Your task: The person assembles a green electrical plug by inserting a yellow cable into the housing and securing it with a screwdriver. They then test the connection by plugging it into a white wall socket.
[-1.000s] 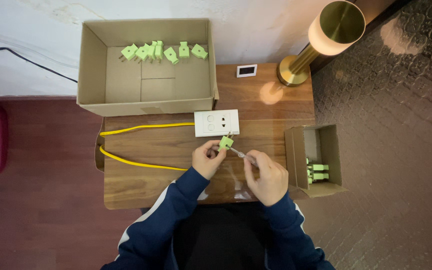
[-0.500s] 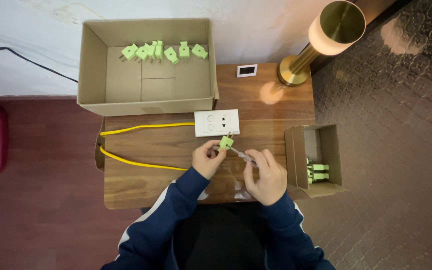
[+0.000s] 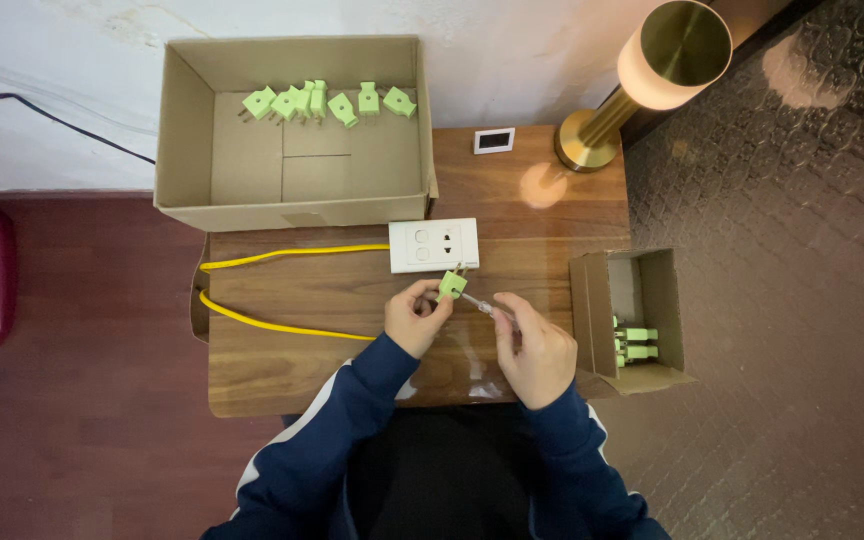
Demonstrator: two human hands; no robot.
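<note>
Slippage looks likeliest at frame centre: left hand (image 3: 414,318) fingers pinch the green plug (image 3: 451,286) below the white socket (image 3: 433,245), right hand (image 3: 535,352) fingers clamp a thin screwdriver (image 3: 485,307) whose tip could skid off.

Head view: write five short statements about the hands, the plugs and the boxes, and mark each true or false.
1. The left hand holds a green plug in its fingers. True.
2. The right hand holds a thin tool pointed at that plug. True.
3. The large cardboard box holds no plugs. False: a row of green plugs lies along its far side.
4. The yellow cable runs to the white socket plate. True.
5. The small box stands left of the person. False: it is on their right.
</note>
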